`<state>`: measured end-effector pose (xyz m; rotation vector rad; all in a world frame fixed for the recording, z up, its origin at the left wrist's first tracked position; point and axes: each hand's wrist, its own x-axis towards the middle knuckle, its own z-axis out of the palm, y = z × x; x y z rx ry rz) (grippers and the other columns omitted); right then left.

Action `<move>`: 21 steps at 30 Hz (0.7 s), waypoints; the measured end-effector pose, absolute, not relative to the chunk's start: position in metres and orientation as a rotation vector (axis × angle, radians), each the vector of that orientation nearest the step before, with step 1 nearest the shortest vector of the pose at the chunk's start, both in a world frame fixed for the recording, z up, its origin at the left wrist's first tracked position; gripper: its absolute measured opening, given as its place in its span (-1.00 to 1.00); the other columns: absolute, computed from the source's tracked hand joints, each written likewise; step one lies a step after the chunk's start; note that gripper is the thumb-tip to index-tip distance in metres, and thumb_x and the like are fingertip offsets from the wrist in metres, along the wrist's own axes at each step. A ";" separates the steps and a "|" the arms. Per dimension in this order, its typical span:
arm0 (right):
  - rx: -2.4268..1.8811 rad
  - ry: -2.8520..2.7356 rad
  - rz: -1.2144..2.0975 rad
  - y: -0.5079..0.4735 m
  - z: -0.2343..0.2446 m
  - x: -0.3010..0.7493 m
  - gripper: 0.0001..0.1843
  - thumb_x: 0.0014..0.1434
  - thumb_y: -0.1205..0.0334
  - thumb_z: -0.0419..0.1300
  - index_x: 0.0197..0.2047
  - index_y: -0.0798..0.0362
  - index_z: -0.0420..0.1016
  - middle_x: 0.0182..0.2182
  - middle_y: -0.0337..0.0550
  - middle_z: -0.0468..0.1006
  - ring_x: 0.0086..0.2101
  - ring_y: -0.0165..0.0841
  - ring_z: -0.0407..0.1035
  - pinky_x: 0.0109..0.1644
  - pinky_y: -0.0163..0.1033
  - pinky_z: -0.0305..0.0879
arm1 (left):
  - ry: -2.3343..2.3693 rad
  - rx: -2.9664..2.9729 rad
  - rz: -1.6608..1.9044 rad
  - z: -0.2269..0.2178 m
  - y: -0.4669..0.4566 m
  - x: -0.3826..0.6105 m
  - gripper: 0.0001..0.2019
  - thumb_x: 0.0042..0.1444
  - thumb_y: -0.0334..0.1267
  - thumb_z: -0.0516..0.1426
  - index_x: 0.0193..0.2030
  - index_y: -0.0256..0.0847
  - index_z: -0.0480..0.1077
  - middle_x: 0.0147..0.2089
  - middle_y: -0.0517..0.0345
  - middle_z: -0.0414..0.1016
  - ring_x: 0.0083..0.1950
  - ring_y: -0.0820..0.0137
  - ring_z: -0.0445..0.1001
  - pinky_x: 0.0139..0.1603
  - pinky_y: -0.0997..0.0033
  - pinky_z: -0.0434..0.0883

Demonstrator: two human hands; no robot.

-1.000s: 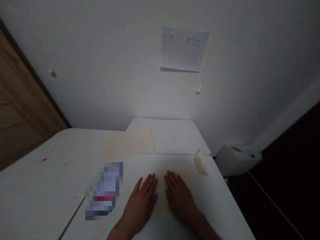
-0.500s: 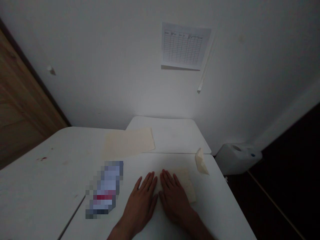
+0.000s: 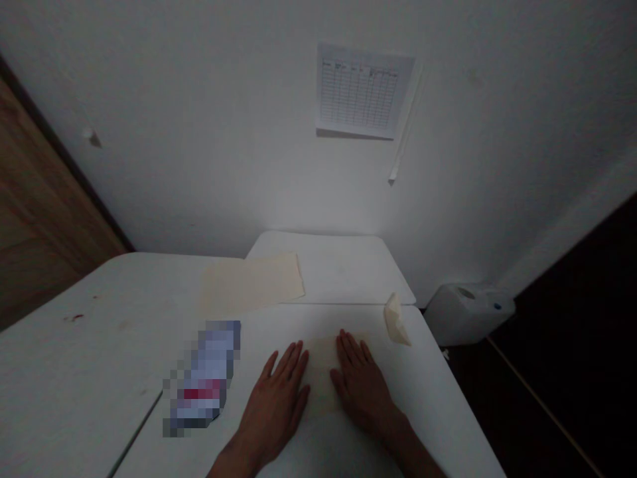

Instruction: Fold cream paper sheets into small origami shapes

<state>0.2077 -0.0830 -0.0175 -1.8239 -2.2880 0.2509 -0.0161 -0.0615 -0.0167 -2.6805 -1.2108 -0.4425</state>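
A pale cream sheet, which looks like paper [image 3: 321, 378], lies flat on the white table [image 3: 438, 425] in front of me. My left hand [image 3: 279, 398] rests palm down at its left side, fingers stretched out. On its right part lies my right hand [image 3: 361, 382], also flat, with the fingers extended and covering some of the sheet. A strip of the sheet shows between the two hands. Beyond my right hand stands a small folded cream paper piece [image 3: 397, 322]. A larger cream sheet [image 3: 253, 282] lies farther back to the left.
A blurred-out blue-white item with a red band [image 3: 204, 378] lies left of my left hand. A printed table sheet [image 3: 361, 89] hangs on the wall. A white plastic jug [image 3: 468, 315] stands beyond the table's right edge. A wooden door [image 3: 44, 192] is at left.
My right hand has slid to the right across the sheet, widening the gap between my hands. My left hand has hardly moved. The view has shifted slightly.
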 end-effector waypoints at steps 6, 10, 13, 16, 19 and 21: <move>-1.916 -2.207 0.191 -0.084 -0.021 0.216 -0.34 0.39 -0.01 -0.25 0.42 0.18 -0.20 0.39 -0.06 -0.24 0.36 -0.21 -0.33 0.39 0.08 -0.31 | -1.218 -2.681 -0.419 -0.015 -0.062 -0.016 -0.50 0.30 -0.11 -0.06 0.35 -0.19 0.12 0.39 -0.01 0.10 0.39 0.21 0.08 0.33 0.07 0.11; -1.947 -2.201 0.187 -0.085 -0.019 0.217 -0.37 0.40 0.04 -0.29 0.42 0.17 -0.20 0.39 -0.08 -0.26 0.36 -0.23 -0.34 0.39 0.08 -0.34 | -1.223 -2.687 -0.409 -0.016 -0.062 -0.016 -0.49 0.30 -0.12 -0.06 0.36 -0.20 0.10 0.40 -0.03 0.08 0.40 0.21 0.07 0.34 0.06 0.10; -1.959 -2.205 0.194 -0.085 -0.020 0.216 -0.36 0.39 0.04 -0.29 0.42 0.17 -0.21 0.39 -0.08 -0.27 0.36 -0.22 -0.35 0.39 0.11 -0.35 | -1.219 -2.694 -0.420 -0.017 -0.062 -0.016 -0.49 0.31 -0.11 -0.06 0.36 -0.18 0.09 0.41 -0.02 0.07 0.40 0.20 0.07 0.34 0.05 0.09; -1.955 -2.220 0.207 -0.083 -0.020 0.217 -0.36 0.39 0.03 -0.28 0.42 0.17 -0.20 0.39 -0.07 -0.27 0.36 -0.20 -0.35 0.38 0.14 -0.35 | -1.216 -2.696 -0.428 -0.017 -0.062 -0.017 -0.49 0.32 -0.10 -0.06 0.37 -0.17 0.08 0.41 -0.01 0.07 0.40 0.20 0.06 0.34 0.05 0.09; -1.951 -2.222 0.171 -0.084 -0.017 0.217 -0.37 0.39 0.05 -0.26 0.41 0.20 -0.16 0.38 -0.03 -0.24 0.36 -0.17 -0.35 0.38 0.17 -0.38 | -1.224 -2.690 -0.433 -0.017 -0.063 -0.017 -0.49 0.32 -0.10 -0.06 0.37 -0.17 0.07 0.41 -0.01 0.06 0.40 0.19 0.06 0.34 0.05 0.10; -1.921 -2.229 0.123 -0.088 -0.013 0.213 -0.39 0.39 0.09 -0.24 0.41 0.21 -0.13 0.38 -0.01 -0.23 0.36 -0.17 -0.36 0.38 0.16 -0.40 | -1.225 -2.689 -0.435 -0.017 -0.063 -0.017 -0.49 0.32 -0.11 -0.06 0.38 -0.17 0.06 0.41 0.00 0.05 0.40 0.20 0.06 0.35 0.05 0.09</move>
